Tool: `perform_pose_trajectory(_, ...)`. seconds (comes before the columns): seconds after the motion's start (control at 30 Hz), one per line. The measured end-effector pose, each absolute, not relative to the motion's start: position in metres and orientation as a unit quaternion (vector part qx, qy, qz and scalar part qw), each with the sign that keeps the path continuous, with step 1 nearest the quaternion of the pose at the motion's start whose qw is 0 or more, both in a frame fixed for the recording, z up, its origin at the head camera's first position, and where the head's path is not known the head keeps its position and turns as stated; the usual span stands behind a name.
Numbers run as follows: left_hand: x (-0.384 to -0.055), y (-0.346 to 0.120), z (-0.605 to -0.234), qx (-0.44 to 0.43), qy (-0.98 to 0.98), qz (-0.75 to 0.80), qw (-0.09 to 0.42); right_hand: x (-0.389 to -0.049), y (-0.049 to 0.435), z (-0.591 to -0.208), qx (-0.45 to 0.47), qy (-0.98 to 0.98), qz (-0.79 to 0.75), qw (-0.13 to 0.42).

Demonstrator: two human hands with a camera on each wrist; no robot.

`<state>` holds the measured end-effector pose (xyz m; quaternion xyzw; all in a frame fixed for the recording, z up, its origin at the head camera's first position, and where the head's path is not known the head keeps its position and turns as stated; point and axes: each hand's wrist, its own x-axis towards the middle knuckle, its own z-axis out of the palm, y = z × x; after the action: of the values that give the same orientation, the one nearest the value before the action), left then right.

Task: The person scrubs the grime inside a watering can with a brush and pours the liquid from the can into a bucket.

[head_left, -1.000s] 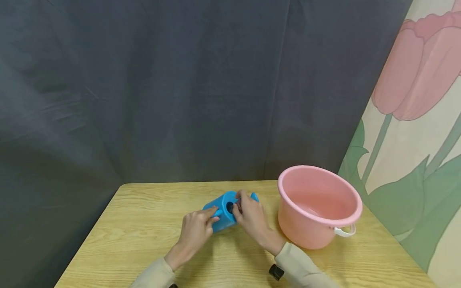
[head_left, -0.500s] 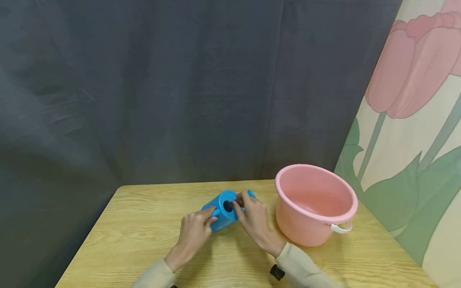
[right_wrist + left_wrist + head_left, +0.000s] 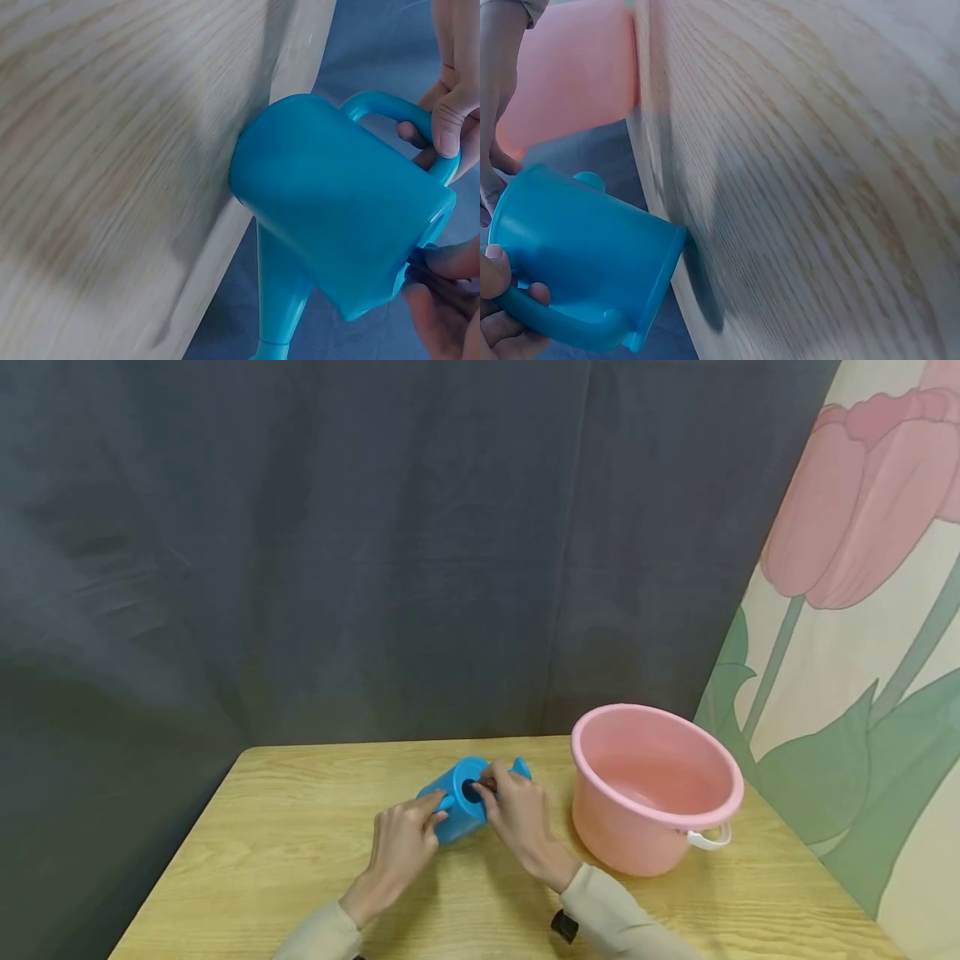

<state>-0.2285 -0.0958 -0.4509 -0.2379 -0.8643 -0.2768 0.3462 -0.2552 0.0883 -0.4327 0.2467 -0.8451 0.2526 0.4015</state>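
Observation:
A blue watering can (image 3: 454,820) is tilted over the middle of the table, its round opening facing up towards me and its spout to the right. My left hand (image 3: 405,837) grips its handle (image 3: 562,324), thumb on top and fingers curled round it in the left wrist view. At the opening, my right hand (image 3: 520,820) pinches a slender dark thing with a reddish-brown end (image 3: 487,783). Its tip goes into the can's opening. Fingers cover most of it, so its exact kind is hidden. In the right wrist view the can (image 3: 330,195) stands between both hands.
A pink bucket (image 3: 630,843) with a white handle (image 3: 708,838) stands right of the hands. Under everything lies a wooden table (image 3: 285,827). A dark curtain (image 3: 405,552) hangs behind it, and a wall with painted tulips (image 3: 840,510) is at the right.
The dark thing in my right hand was drawn part-way out half a second ago; now it sits deeper in the opening. My left hand keeps hold of the handle.

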Motion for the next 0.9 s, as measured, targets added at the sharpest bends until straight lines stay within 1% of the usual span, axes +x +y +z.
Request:
perform_pose_trajectory(0.37,-0.23,-0.092,-0.452,-0.247,-0.858,-0.273,0.359,-0.257,0.096,-0.438,0.272,-0.814,0.257,0.444)
perform_pose_trajectory(0.67,-0.232,-0.093,-0.452,-0.25,-0.853,-0.277,0.365,-0.256,0.11,-0.423,0.313,-0.789,0.234,0.474)
perform_pose_trajectory(0.8,-0.231,-0.093,-0.453,-0.248,-0.853,-0.278,0.366,-0.256,0.111,-0.422,0.316,-0.789,0.228,0.475)
perform_pose_trajectory(0.9,-0.23,-0.092,-0.453,-0.245,-0.854,-0.284,0.361,-0.259,0.108,-0.425,0.311,-0.799,0.219,0.466)
